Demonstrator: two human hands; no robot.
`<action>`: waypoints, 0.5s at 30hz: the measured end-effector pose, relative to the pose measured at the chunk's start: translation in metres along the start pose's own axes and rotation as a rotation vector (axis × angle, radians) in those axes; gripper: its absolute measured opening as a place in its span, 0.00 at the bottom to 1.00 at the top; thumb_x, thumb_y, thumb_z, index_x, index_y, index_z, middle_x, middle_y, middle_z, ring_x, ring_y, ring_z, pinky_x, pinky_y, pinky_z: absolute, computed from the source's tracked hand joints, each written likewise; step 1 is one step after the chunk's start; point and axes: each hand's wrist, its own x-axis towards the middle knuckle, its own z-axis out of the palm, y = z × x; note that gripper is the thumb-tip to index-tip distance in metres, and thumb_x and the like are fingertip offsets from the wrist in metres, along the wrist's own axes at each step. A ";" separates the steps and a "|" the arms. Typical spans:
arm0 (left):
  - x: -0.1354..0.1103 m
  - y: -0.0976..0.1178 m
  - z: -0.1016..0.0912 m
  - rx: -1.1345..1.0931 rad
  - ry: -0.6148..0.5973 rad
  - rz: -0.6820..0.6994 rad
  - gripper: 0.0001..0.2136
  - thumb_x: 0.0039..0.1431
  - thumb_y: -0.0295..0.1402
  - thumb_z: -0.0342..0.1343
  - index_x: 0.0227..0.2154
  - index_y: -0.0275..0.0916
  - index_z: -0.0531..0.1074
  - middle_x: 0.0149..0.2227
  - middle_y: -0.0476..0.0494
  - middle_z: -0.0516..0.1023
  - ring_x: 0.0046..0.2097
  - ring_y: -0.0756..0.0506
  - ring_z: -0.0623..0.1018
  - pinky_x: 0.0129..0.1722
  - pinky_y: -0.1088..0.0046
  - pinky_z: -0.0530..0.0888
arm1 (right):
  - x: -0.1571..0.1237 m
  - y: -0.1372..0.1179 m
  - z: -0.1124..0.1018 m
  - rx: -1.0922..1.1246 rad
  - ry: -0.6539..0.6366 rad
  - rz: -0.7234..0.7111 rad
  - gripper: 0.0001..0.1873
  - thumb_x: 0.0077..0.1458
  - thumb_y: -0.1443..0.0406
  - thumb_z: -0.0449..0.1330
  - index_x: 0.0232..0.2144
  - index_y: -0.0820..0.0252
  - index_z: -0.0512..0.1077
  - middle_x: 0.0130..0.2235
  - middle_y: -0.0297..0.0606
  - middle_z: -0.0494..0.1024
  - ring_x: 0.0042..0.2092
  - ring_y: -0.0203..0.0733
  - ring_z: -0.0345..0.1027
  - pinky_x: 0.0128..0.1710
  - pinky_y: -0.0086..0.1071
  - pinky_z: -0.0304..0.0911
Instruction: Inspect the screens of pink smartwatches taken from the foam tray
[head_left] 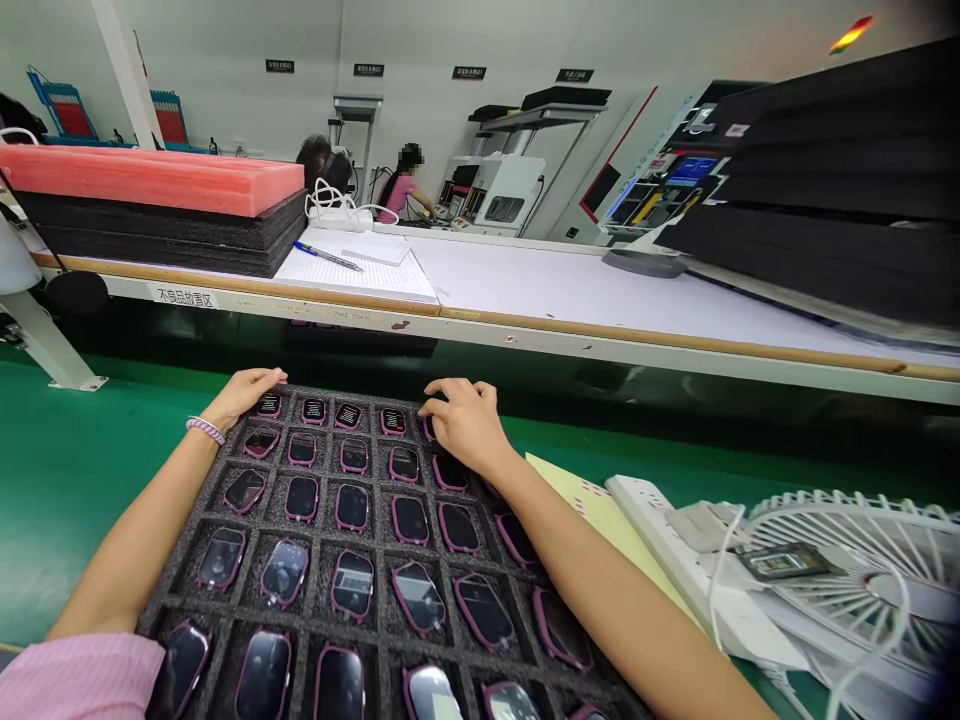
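The black foam tray [324,525] lies on the green bench [82,470] in front of the person, its pockets holding purple-rimmed watches [302,498]. The foam is probably light and soft enough to flex, with the watches making up most of the load; their glossy faces look slippery and easily scratched. The outer walls at 2 opposite sides seem the best hold, ideally with support beneath; a watch is better taken by its rim.

The left hand [251,388] is at the far left corner, thumb along the edge; its fingers are partly hidden, so I cannot tell how firmly it closes. The right hand [466,420] has its fingers bent and apart over a far-row watch; whether it pinches anything cannot be told.

Several far-row screens show small pale text, too tiny to read. Beyond, a label [185,297] on the white shelf [525,265] reads 不良品放置区. The ruled notebook [382,283] and pen [328,256] show no legible brand. On the back wall, 4 black signs [469,73] bear white characters, too blurred to read surely.
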 end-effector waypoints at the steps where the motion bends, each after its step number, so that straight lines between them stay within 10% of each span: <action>1: 0.000 -0.004 0.001 -0.058 -0.015 -0.025 0.38 0.39 0.69 0.66 0.38 0.37 0.82 0.46 0.32 0.85 0.49 0.32 0.82 0.51 0.56 0.78 | -0.001 0.001 0.001 0.006 0.010 0.023 0.21 0.61 0.75 0.53 0.38 0.53 0.85 0.52 0.45 0.78 0.55 0.53 0.65 0.51 0.47 0.51; 9: 0.002 -0.021 0.002 -0.318 -0.028 -0.155 0.34 0.42 0.68 0.64 0.29 0.37 0.80 0.26 0.41 0.80 0.29 0.43 0.78 0.36 0.65 0.75 | 0.000 0.003 0.019 0.047 -0.145 0.243 0.26 0.71 0.58 0.46 0.63 0.54 0.73 0.65 0.47 0.72 0.66 0.57 0.62 0.63 0.56 0.55; 15: 0.009 -0.035 0.008 -0.342 0.032 -0.173 0.35 0.56 0.68 0.53 0.22 0.37 0.78 0.24 0.42 0.78 0.31 0.45 0.77 0.43 0.65 0.76 | -0.003 0.032 0.042 0.057 -0.288 0.272 0.32 0.66 0.52 0.37 0.46 0.53 0.80 0.54 0.51 0.82 0.58 0.60 0.75 0.51 0.52 0.73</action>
